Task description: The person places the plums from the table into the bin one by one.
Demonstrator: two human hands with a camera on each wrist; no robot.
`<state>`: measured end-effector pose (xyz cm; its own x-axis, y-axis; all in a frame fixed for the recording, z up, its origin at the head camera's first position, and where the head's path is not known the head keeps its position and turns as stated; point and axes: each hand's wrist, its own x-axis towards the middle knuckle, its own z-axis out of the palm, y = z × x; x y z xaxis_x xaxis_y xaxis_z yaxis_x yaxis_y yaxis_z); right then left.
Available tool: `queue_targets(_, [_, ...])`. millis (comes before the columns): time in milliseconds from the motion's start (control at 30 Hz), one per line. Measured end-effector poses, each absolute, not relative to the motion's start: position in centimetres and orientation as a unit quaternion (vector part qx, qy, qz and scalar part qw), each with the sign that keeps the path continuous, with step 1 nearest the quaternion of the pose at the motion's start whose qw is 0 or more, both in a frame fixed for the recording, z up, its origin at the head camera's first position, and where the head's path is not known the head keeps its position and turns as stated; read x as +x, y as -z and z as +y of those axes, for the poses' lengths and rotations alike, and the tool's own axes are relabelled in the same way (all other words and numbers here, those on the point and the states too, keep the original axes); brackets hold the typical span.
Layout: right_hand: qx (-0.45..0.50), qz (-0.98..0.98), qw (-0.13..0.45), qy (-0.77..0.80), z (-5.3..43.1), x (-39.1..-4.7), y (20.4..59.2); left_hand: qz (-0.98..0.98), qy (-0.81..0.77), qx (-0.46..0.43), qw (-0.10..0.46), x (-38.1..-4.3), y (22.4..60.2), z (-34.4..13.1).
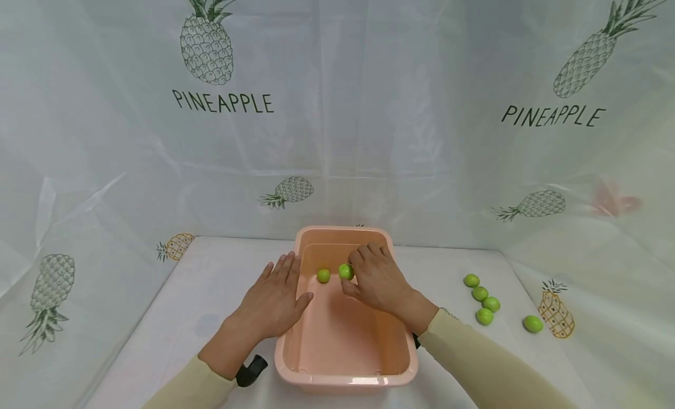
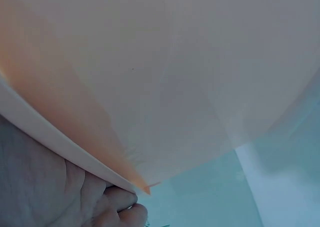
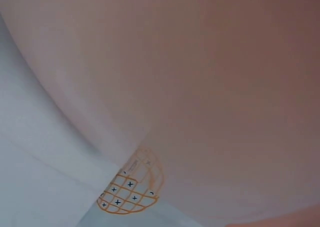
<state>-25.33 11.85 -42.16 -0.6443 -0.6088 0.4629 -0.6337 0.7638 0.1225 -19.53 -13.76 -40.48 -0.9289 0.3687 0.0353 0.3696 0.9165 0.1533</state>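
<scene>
A pink plastic basin stands lengthwise in front of me. My right hand is over its far right part, pinching a small green lime between thumb and fingers. Another lime lies inside the basin, just left of the held one. My left hand rests on the basin's left rim with straight fingers pointing away from me. In the left wrist view, that hand's palm lies along the pale rim. The basin's wall fills most of the right wrist view, and the right hand's grip is hidden there.
Several limes lie grouped on the white-covered table right of the basin, with a single lime farther right. A sheet printed with pineapples hangs behind the table. Black straps show at the wrists.
</scene>
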Motion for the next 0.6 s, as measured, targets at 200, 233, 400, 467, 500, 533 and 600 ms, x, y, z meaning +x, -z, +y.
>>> queue_targets(200, [0.339,-0.902,0.266,-0.007,11.95,-25.36,42.4,-0.979,0.082,-0.189,0.002,-19.48,40.42,-13.77])
queue_targets(233, [0.339,-0.902,0.267,-0.006,11.96,-25.34,42.43,-0.979,0.082,-0.188,0.002,-19.47,40.42,-13.77])
queue_targets(400, [0.34,-0.9,0.273,0.001,12.01,-25.33,42.55,-0.979,0.082,-0.186,-0.001,-19.41,40.34,-13.73])
queue_targets(467, [0.341,-0.897,0.283,0.002,12.04,-25.37,42.63,-0.979,0.081,-0.185,-0.003,-19.43,40.33,-13.72])
queue_targets(500, [0.34,-0.895,0.29,0.005,12.07,-25.4,42.68,-0.979,0.082,-0.185,-0.003,-19.46,40.35,-13.72])
queue_targets(533, [0.34,-0.892,0.297,0.007,12.1,-25.41,42.71,-0.979,0.082,-0.185,-0.003,-19.47,40.36,-13.71])
queue_targets(600, [0.339,-0.887,0.315,0.009,12.17,-25.44,42.75,-0.979,0.083,-0.185,-0.003,-19.48,40.37,-13.71])
